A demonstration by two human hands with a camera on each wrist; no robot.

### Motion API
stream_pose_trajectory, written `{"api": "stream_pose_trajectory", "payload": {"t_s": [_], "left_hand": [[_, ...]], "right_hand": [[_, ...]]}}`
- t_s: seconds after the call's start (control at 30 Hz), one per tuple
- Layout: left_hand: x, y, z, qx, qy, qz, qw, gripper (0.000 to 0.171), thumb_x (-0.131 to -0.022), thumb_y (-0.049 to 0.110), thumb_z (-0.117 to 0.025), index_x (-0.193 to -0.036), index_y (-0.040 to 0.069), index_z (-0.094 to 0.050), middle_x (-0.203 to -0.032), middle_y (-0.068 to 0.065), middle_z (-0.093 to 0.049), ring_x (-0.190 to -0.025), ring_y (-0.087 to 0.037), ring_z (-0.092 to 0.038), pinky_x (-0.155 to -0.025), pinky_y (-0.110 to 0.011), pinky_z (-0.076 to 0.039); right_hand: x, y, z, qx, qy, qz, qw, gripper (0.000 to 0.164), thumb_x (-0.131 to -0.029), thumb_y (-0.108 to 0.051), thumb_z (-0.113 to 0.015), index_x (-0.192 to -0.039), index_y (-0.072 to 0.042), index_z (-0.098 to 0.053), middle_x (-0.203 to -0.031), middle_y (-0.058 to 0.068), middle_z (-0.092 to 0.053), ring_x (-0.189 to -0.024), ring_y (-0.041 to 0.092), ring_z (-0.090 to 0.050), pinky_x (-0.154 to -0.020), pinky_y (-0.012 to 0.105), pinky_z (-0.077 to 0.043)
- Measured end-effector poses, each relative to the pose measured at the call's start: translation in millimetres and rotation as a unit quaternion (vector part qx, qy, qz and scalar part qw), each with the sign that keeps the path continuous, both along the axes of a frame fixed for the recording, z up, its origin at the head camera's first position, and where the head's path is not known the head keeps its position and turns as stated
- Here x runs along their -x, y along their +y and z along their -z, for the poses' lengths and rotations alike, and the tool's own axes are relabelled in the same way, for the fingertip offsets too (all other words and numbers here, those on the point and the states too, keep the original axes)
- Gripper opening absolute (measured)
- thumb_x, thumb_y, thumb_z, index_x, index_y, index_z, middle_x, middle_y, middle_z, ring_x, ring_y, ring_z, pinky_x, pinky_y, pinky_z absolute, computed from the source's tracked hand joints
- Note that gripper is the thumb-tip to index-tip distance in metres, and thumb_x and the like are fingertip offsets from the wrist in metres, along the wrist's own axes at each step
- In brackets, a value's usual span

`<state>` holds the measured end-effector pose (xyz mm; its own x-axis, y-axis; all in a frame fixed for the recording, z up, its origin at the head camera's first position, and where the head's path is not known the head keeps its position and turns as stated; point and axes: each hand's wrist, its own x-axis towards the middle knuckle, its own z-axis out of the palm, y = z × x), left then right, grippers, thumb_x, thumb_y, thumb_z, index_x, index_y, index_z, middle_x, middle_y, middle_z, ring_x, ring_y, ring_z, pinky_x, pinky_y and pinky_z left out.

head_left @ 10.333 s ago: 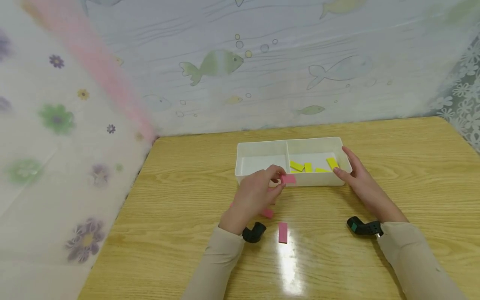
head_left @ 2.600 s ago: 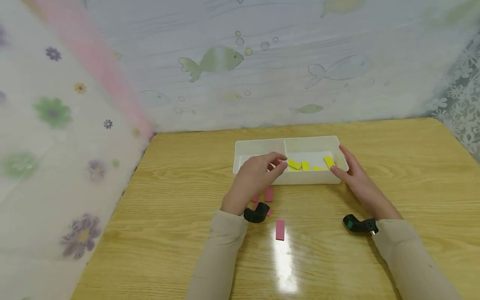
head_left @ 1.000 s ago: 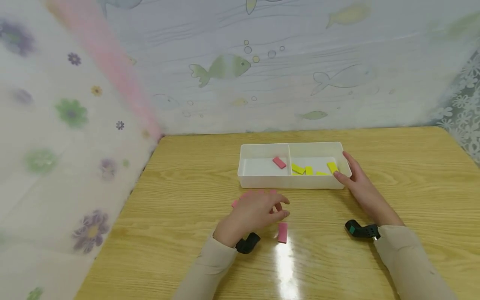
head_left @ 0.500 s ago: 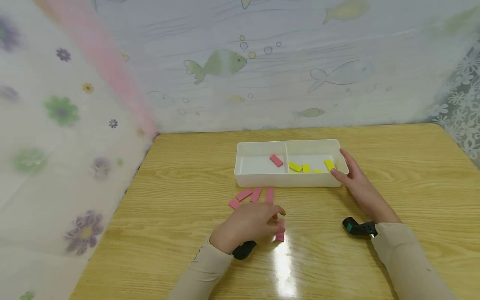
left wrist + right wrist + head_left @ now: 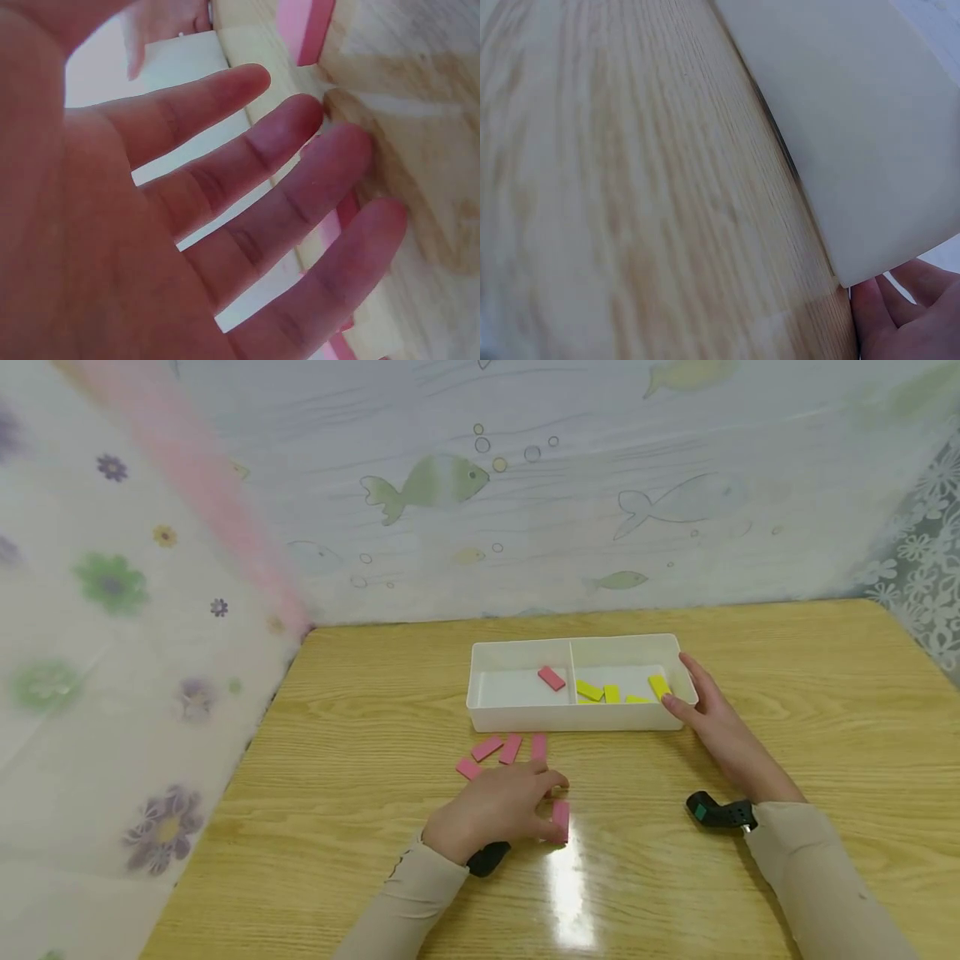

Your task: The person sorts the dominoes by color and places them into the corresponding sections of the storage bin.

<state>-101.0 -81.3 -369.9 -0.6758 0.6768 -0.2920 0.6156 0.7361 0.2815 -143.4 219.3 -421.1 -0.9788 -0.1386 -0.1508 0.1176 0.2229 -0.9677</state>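
My left hand (image 5: 498,806) is low over the table, fingers extended, thumb tip right at a pink flat rectangular block (image 5: 561,820). In the left wrist view the fingers (image 5: 255,142) are spread and nearly straight, and a pink block (image 5: 306,30) stands beyond their tips. My right hand (image 5: 723,731) grips the right end of a white two-compartment box (image 5: 577,718), thumb over the front rim and fingers behind the end wall. The right wrist view has the fingers (image 5: 874,311) at the box's corner. One pink block (image 5: 551,678) lies in the left compartment; several yellow blocks (image 5: 589,691) lie in the right.
Several pink blocks (image 5: 487,748) lie on the wooden table (image 5: 337,760) in front of the box, some partly behind the left hand. A wall covering (image 5: 555,543) with printed fish stands behind the table, and a flowered one (image 5: 97,693) at the left.
A pink block held by my left hand at the box earlier now lies in the left compartment. The left hand has come back to the nearest pink block. The right hand stays on the box.
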Motion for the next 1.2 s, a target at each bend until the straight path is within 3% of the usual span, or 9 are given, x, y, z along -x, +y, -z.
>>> {"api": "stream_pose_trajectory", "payload": {"t_s": [0.13,0.4,0.6,0.7,1.0,1.2], "left_hand": [[-1.0,0.0,3.2,0.003,0.007,0.011,0.9999,0.054,-0.067,0.049,-0.071,-0.113,0.025,-0.056,-0.094,0.011,-0.047,-0.072,-0.001,-0.045,-0.059,-0.016,-0.039],[-3.3,3.0,4.7,0.016,0.039,0.022,0.9989,0.038,-0.070,0.039,-0.070,-0.103,0.024,-0.056,-0.084,0.011,-0.042,-0.070,-0.004,-0.042,-0.054,-0.017,-0.035],[-2.5,2.3,7.0,0.010,0.045,0.025,0.9986,0.036,-0.073,0.039,-0.068,-0.101,0.020,-0.056,-0.084,0.010,-0.043,-0.071,-0.004,-0.042,-0.059,-0.016,-0.036],[-1.9,2.6,7.0,0.002,0.035,0.020,0.9992,0.038,-0.073,0.043,-0.067,-0.101,0.019,-0.056,-0.085,0.011,-0.044,-0.073,-0.004,-0.043,-0.061,-0.016,-0.037],[-0.6,4.6,9.7,-0.034,-0.052,-0.002,0.9981,0.044,-0.074,0.047,-0.066,-0.105,0.018,-0.055,-0.079,0.011,-0.048,-0.065,-0.003,-0.045,-0.055,-0.017,-0.039],[1.0,4.7,10.0,-0.040,-0.037,0.010,0.9985,0.041,-0.074,0.043,-0.068,-0.104,0.018,-0.054,-0.079,0.011,-0.048,-0.067,-0.002,-0.045,-0.056,-0.016,-0.039]], "right_hand": [[0.3,0.2,-1.1,0.001,-0.002,-0.002,1.000,0.071,-0.091,-0.035,-0.049,-0.141,-0.040,0.001,-0.146,-0.006,0.017,-0.131,0.029,0.014,-0.100,0.059,-0.005],[0.6,1.1,-0.6,0.002,0.003,-0.004,1.000,0.071,-0.091,-0.035,-0.049,-0.141,-0.041,0.001,-0.146,-0.005,0.017,-0.132,0.029,0.013,-0.100,0.059,-0.006],[1.2,1.0,1.7,0.002,0.007,-0.004,1.000,0.070,-0.091,-0.034,-0.049,-0.140,-0.042,0.000,-0.146,-0.006,0.016,-0.132,0.029,0.012,-0.100,0.059,-0.007],[0.7,1.6,2.1,0.001,0.008,-0.004,1.000,0.069,-0.091,-0.035,-0.049,-0.140,-0.043,0.000,-0.146,-0.007,0.015,-0.132,0.027,0.013,-0.101,0.058,-0.007],[0.1,1.2,1.4,0.004,0.000,-0.003,1.000,0.070,-0.091,-0.036,-0.049,-0.140,-0.043,0.001,-0.146,-0.007,0.017,-0.132,0.030,0.013,-0.100,0.060,-0.008],[0.2,1.0,0.8,0.009,0.003,-0.004,1.000,0.070,-0.091,-0.034,-0.049,-0.140,-0.042,0.001,-0.146,-0.006,0.017,-0.132,0.030,0.013,-0.100,0.060,-0.007]]}}
